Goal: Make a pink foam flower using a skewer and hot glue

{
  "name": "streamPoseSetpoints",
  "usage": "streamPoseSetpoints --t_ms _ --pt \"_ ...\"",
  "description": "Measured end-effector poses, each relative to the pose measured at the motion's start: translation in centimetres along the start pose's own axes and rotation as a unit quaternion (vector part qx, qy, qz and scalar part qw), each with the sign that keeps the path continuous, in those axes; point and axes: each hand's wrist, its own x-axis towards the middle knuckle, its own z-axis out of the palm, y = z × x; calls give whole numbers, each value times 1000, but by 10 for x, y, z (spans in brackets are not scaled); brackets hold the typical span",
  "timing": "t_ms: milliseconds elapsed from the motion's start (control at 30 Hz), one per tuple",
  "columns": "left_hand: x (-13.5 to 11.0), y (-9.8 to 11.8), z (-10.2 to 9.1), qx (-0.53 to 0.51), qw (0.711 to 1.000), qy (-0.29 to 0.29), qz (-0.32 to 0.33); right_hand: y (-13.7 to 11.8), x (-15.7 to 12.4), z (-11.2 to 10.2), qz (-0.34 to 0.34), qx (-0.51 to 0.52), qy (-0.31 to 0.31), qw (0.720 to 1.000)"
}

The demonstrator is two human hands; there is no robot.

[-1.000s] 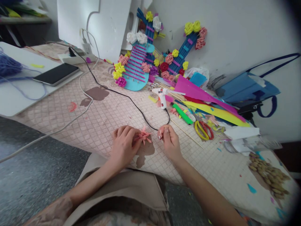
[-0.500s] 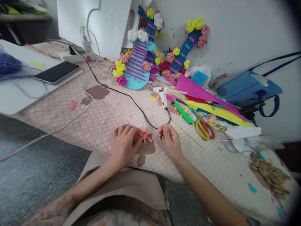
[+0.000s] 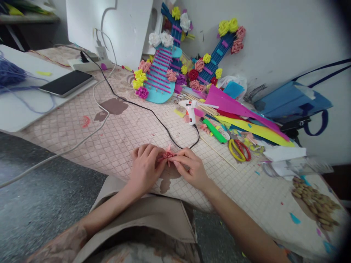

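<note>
Left hand (image 3: 144, 168): fingers curled, pinching the pink flower (image 3: 167, 155).
Right hand (image 3: 190, 168): fingertips pinching the same flower.
Where: lower centre of the frame, above the checked mat (image 3: 123, 135).
Glue gun (image 3: 190, 109): higher up, well apart.

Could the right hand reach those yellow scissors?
Probably yes: the scissors lie uncovered on the mat near the right hand, only a thin stick between. It pinches the pink flower, though.

flower (image 3: 166, 155): pink | mat (image 3: 120, 135): pale pink grid | scissors (image 3: 238, 150): yellow, red | marker (image 3: 214, 132): green
</note>
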Motion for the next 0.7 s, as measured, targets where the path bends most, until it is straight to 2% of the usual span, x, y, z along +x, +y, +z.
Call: streamPoseSetpoints --t_ms 533,700 --pt "1 0 -1 -10 1000 -7 -7 3 -1 2 -14 -10 -10 1000" --pt "1 0 -1 -14 1000 -6 -7 -3 2 -4 25 53 50 997"
